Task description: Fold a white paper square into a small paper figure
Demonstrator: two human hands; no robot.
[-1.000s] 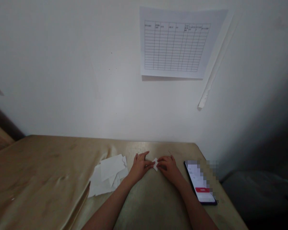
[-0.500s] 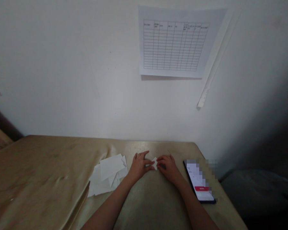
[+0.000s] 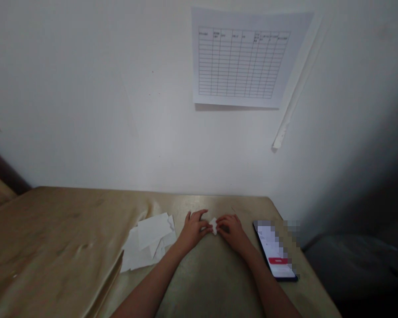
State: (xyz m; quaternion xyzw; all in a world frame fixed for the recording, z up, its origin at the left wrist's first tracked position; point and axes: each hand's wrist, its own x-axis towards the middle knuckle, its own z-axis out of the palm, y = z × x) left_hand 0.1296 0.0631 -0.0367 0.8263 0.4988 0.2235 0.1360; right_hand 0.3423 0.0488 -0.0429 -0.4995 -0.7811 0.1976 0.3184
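Note:
A small folded piece of white paper (image 3: 214,225) is held between my two hands, just above or on the table. My left hand (image 3: 195,229) pinches its left side with thumb and a finger, while the other fingers stretch out above. On the right side, my right hand (image 3: 231,229) grips the paper with its fingertips, the fingers curled. Part of the paper is hidden behind the fingers. Left of my left hand lies a loose pile of white paper sheets (image 3: 154,232), some with torn edges.
A phone (image 3: 276,258) with a lit screen lies to the right of my right arm. The table (image 3: 73,229) has a wrinkled brownish cover and meets a white wall (image 3: 86,110). A printed grid sheet (image 3: 239,62) hangs on that wall.
Very little differs. The thumb and finger of my left hand have drawn slightly closer on the small paper; my right hand stays nearly in place.

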